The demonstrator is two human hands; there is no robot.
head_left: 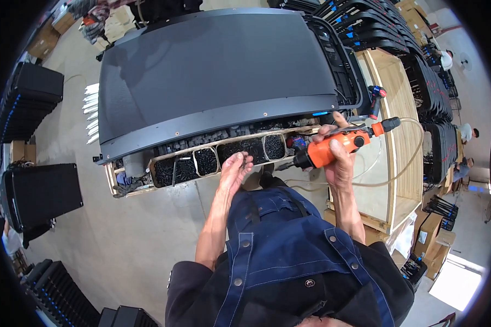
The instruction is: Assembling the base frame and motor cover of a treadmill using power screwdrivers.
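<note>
My right hand (341, 162) is wrapped round an orange air-powered screwdriver (323, 151), its dark bit end pointing left and its hose fitting at the upper right. My left hand (235, 171) has its fingertips pinched together at the front edge of a wooden parts tray (186, 151). Whatever the pinch holds, if anything, is too small to make out. Small black fasteners (206, 161) fill the tray's compartments. Just beyond the tray lies a large dark grey panel assembly (213, 65), with screws along its near edge.
A pale air hose (420, 143) loops from the screwdriver round to the right. A second, red and black power tool (376, 101) rests at the panel's right corner. Further right stands a plywood box (401, 125). Stacked black frames (384, 27) and black panels (43, 193) flank the work area.
</note>
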